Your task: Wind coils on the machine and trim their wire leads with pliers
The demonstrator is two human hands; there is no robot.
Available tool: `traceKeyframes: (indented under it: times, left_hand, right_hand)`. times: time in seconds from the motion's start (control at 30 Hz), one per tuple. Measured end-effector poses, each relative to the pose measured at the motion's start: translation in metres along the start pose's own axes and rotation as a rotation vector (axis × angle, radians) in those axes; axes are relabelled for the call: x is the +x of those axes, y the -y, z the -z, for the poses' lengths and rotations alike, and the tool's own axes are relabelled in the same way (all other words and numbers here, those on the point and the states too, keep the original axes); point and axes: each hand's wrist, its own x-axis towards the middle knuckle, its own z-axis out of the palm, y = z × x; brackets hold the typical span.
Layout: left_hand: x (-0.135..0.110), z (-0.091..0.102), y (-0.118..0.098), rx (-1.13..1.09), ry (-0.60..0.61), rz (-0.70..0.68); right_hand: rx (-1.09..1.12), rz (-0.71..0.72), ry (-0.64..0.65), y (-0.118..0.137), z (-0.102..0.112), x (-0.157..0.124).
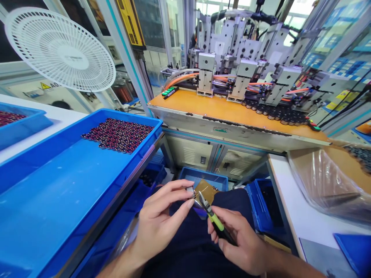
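Note:
Above my lap, my left hand pinches a small round metallic part between thumb and fingertips. Thin copper-coloured wire ends stick out of it toward the right; its exact kind is too small to make out. My right hand is wrapped round the black and green handles of a pair of cutting pliers. The jaws of the pliers point up and left, close beside the part and its wires. Whether they touch a wire cannot be told.
A long blue tray at the left bears many small dark parts in its far corner. A white fan stands behind. Ahead is a machine on an orange-topped bench. Below sits a blue bin; a plastic-lined box is right.

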Motion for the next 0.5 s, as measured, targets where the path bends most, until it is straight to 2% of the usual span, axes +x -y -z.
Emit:
traceKeyframes:
  times: [0.17, 0.33, 0.5]
  left_hand:
    - [0.000, 0.000, 0.000, -0.004, -0.002, -0.012]
    - [-0.001, -0.001, 0.002, 0.007, 0.006, -0.004]
    - [-0.001, 0.002, 0.004, -0.020, 0.039, -0.024]
  right_hand:
    - [-0.053, -0.016, 0.011, 0.004, 0.001, 0.000]
    - [-0.171, -0.101, -0.034, 0.009, 0.001, 0.002]
    - [-0.100, -0.171, -0.079, 0.011, 0.001, 0.003]
